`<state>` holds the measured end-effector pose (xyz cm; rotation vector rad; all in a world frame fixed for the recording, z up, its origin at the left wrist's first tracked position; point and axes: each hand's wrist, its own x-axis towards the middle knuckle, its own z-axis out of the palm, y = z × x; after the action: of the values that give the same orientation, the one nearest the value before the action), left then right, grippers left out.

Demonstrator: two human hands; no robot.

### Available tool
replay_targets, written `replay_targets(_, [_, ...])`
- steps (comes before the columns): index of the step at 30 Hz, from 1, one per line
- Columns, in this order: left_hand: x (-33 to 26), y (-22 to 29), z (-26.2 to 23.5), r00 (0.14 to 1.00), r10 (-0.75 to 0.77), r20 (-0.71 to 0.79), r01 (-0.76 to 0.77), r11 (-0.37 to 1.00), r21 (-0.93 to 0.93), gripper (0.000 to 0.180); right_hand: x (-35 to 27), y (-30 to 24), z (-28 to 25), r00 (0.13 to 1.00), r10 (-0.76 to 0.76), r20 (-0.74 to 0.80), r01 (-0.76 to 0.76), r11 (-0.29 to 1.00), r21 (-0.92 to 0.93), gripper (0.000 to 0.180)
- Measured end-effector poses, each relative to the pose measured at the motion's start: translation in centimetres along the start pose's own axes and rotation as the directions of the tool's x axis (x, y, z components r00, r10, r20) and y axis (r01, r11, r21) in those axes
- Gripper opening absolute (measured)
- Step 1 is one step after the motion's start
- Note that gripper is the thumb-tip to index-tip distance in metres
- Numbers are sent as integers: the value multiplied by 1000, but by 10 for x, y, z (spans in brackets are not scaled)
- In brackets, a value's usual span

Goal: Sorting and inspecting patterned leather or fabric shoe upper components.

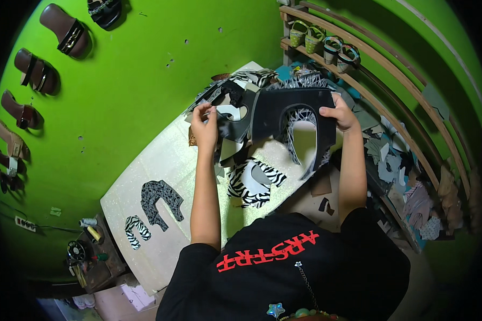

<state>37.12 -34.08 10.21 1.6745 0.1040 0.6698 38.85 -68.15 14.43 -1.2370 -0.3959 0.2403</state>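
Note:
A black sheet of material (270, 112) with a large curved cut-out is held up over the far end of the table. My right hand (338, 113) grips its right edge, thumb on the near face. At the left, my left hand (204, 122) has its fingers pinched together beside a black piece with a rounded hole (233, 127); whether this joins the sheet I cannot tell. Just below lie zebra-striped pieces (256, 184) with a white and grey piece among them. Nearer the left edge are a grey patterned curved piece (158, 203) and a small zebra-striped curved piece (136, 231).
The pale table (198, 182) carries a heap of scraps (262, 76) at its far end. More scraps (396, 171) pile up on the right beneath a wooden rack (359, 43) with small shoes. Sandals (67, 35) hang on the green wall. A small stand with spools (93, 232) is at lower left.

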Motion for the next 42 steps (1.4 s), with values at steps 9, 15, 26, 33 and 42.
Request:
replay_targets(9, [-32, -16, 28, 898, -83, 432, -236, 738, 633, 52, 10, 124, -73, 933, 277, -232, -337, 440, -833, 55])
replay_targets(15, [-33, -10, 37, 884, -157, 441, -279, 580, 765, 66, 8, 182, -73, 869, 150, -471, -494, 242, -835, 58])
replay_targets(26, [-17, -13, 20, 857, -135, 498, -312, 632, 709, 53, 35, 143, 9, 885, -432, -172, 35, 432, -901, 20])
replay_targets(33, [-34, 40, 34, 900, 42, 434, -329, 719, 612, 16, 56, 115, 77, 995, -18, -95, -27, 890, -456, 28])
replay_targets(42, [-14, 99, 16, 954, -43, 298, 20, 997, 80, 20, 75, 91, 64, 900, -366, -238, 234, 864, -445, 59])
